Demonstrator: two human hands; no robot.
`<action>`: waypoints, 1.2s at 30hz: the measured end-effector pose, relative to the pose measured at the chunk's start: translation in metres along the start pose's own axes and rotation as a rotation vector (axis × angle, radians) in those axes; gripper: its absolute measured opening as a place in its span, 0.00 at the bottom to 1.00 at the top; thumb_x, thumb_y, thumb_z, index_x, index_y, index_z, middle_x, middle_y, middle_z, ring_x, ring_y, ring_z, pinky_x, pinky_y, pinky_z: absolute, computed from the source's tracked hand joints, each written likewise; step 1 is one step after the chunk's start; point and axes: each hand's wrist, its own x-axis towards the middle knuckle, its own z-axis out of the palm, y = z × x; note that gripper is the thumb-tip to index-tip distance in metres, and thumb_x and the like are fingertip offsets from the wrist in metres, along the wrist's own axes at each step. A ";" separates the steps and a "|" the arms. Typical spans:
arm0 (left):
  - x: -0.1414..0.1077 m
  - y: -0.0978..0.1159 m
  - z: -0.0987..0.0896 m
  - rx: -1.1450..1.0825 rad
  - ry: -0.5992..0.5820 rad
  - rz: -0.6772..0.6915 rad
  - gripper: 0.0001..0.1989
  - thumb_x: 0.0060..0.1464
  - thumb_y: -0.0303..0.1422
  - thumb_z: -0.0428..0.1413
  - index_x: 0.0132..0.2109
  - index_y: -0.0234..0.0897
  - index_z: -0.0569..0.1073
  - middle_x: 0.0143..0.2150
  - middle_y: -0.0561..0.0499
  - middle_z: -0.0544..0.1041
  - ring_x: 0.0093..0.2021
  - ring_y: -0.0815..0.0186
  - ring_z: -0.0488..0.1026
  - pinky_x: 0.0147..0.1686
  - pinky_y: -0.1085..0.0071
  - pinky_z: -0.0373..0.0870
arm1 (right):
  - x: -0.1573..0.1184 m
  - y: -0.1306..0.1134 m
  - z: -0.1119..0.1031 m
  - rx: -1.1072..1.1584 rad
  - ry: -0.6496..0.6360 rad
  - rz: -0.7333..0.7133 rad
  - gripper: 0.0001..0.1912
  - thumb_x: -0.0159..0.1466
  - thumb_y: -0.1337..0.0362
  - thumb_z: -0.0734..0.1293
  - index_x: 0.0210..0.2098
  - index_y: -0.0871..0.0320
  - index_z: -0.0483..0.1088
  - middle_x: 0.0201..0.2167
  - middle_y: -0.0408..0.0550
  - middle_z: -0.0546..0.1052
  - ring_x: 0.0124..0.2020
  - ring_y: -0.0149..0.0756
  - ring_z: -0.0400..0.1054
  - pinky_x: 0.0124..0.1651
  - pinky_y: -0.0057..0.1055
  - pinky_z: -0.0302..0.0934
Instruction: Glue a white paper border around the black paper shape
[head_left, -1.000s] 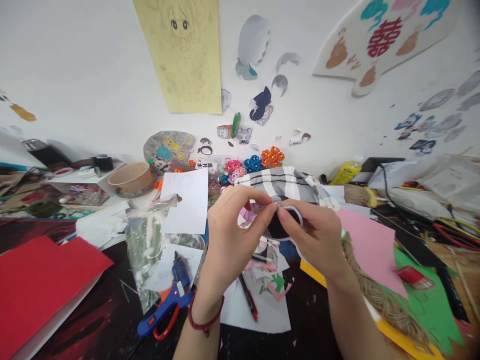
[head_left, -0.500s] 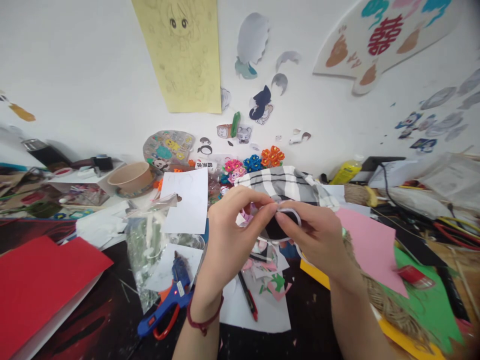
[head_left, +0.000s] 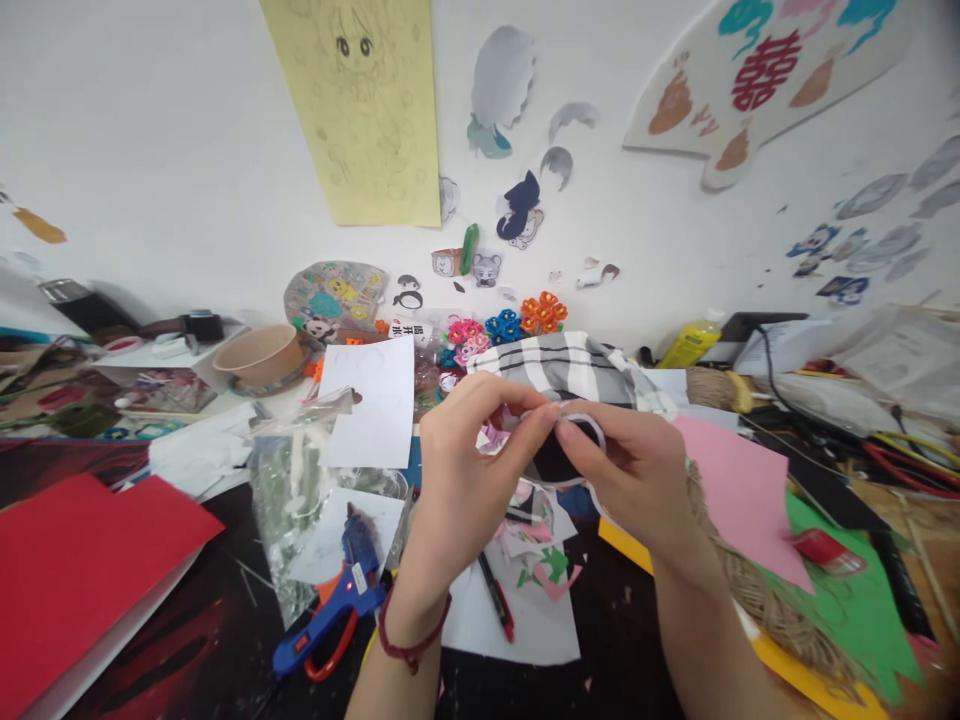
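Two hands: one left hand (head_left: 466, 470), one right hand (head_left: 636, 468). Between their fingertips: one black piece (head_left: 549, 466). Just below left hand: one bracelet (head_left: 411, 652). Left of left hand: one glue gun (head_left: 358, 582), one red sheet (head_left: 97, 580). Below, between hands: one pen (head_left: 496, 592). Beyond hands: one checked cloth (head_left: 529, 356), one blue flower bunch (head_left: 504, 326), one orange flower bunch (head_left: 543, 313). Right of right hand: one pink sheet (head_left: 742, 490), one green sheet (head_left: 855, 605). Beyond right hand: one yellow bottle (head_left: 690, 343).

Clearance: open air extends above the person's left hand (head_left: 465, 470) and right hand (head_left: 637, 460) toward the wall (head_left: 187, 150); bare dark tabletop (head_left: 622, 620) shows between the forearms, right of the pen (head_left: 497, 598). Obstructions: blue hot glue gun (head_left: 356, 590) just left of the left wrist, twine (head_left: 765, 585) just outside the right forearm, checked cloth (head_left: 536, 362) beyond both hands.
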 end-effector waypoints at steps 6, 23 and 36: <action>0.000 0.001 0.002 -0.043 0.011 -0.033 0.05 0.59 0.28 0.59 0.34 0.40 0.74 0.30 0.54 0.76 0.31 0.68 0.68 0.32 0.68 0.68 | 0.001 0.002 0.000 0.010 0.023 0.017 0.17 0.68 0.63 0.64 0.22 0.57 0.66 0.18 0.40 0.66 0.23 0.29 0.60 0.26 0.26 0.57; 0.000 -0.006 -0.019 -0.305 -0.161 -0.232 0.04 0.59 0.32 0.60 0.37 0.39 0.80 0.34 0.49 0.81 0.34 0.64 0.76 0.33 0.68 0.75 | 0.001 -0.005 -0.001 -0.003 0.036 -0.038 0.15 0.65 0.68 0.65 0.22 0.58 0.66 0.18 0.37 0.65 0.20 0.25 0.56 0.22 0.25 0.49; 0.001 -0.005 -0.024 -0.333 -0.205 -0.236 0.03 0.57 0.29 0.62 0.37 0.40 0.82 0.34 0.51 0.82 0.33 0.68 0.76 0.33 0.72 0.74 | -0.003 -0.003 -0.001 0.004 0.049 -0.058 0.13 0.65 0.70 0.65 0.24 0.56 0.67 0.19 0.35 0.68 0.21 0.24 0.59 0.23 0.24 0.51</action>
